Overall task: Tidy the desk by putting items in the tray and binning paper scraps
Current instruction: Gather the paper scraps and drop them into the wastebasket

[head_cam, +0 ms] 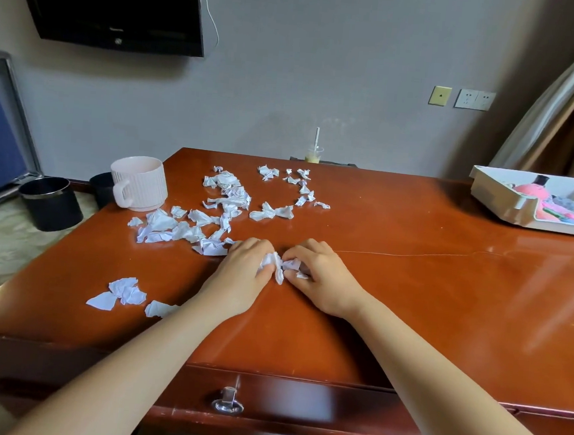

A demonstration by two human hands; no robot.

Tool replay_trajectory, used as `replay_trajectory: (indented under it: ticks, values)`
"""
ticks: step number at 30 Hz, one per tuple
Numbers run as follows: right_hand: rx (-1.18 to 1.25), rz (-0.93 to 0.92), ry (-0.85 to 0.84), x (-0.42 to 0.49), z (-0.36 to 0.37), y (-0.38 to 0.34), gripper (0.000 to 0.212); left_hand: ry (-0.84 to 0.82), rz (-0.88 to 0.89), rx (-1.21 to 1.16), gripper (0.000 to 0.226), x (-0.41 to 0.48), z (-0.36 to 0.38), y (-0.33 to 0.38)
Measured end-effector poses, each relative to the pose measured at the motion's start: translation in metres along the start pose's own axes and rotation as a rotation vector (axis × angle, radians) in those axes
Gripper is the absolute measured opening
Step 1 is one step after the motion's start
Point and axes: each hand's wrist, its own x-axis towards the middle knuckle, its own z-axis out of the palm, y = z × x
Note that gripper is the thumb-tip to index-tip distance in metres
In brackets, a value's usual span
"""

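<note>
**Both hands gather paper at the desk's centre**

We see the left hand (243, 272) and right hand (322, 278) meeting at the middle of the glossy reddish wooden desk (410, 295). The fingers of both are curled, pinching a crumpled white paper wad (276, 264) between them. More torn, creased paper scraps (224, 205) lie scattered toward 11 o'clock, beside a ribbed pale ceramic mug (139, 181). A few flatter pieces (125, 294) sit at 8 o'clock. The rectangular white plastic tray (506, 203), holding colourful items, rests at 2 o'clock. A round black bin (51, 204) stands on the floor at 10 o'clock.
</note>
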Motion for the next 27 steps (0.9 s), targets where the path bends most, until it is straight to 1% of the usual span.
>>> replay_trajectory:
  ticks: [6, 8, 13, 17, 20, 23, 25, 27]
  values:
    - [0.031, 0.074, 0.051, 0.012, -0.005, 0.008, 0.018, 0.033, -0.010, 0.023, 0.018, 0.018, 0.001, -0.001]
    - [0.028, 0.088, 0.092, 0.014, -0.005, 0.011, 0.019, 0.035, -0.015, 0.028, 0.018, 0.023, 0.001, -0.001]
    - [-0.070, 0.138, 0.161, 0.020, -0.005, 0.015, 0.021, 0.043, -0.032, 0.109, 0.017, 0.035, 0.001, -0.001]
    - [-0.042, 0.188, 0.157, 0.023, -0.010, 0.016, 0.022, 0.073, -0.033, 0.178, 0.016, 0.041, 0.000, -0.002]
    - [-0.036, 0.190, 0.163, 0.023, -0.010, 0.017, 0.027, 0.100, -0.045, 0.178, 0.024, 0.044, -0.002, 0.000]
    - [-0.048, 0.180, 0.172, 0.022, -0.007, 0.019, 0.027, 0.170, -0.065, 0.141, 0.035, 0.044, -0.005, 0.003]
    - [-0.074, 0.187, 0.173, 0.022, -0.008, 0.019, 0.023, 0.202, -0.078, 0.120, 0.037, 0.042, -0.006, 0.005]
    - [-0.106, 0.219, 0.173, 0.021, -0.009, 0.019, 0.016, 0.201, -0.074, 0.103, 0.036, 0.041, -0.006, 0.006]
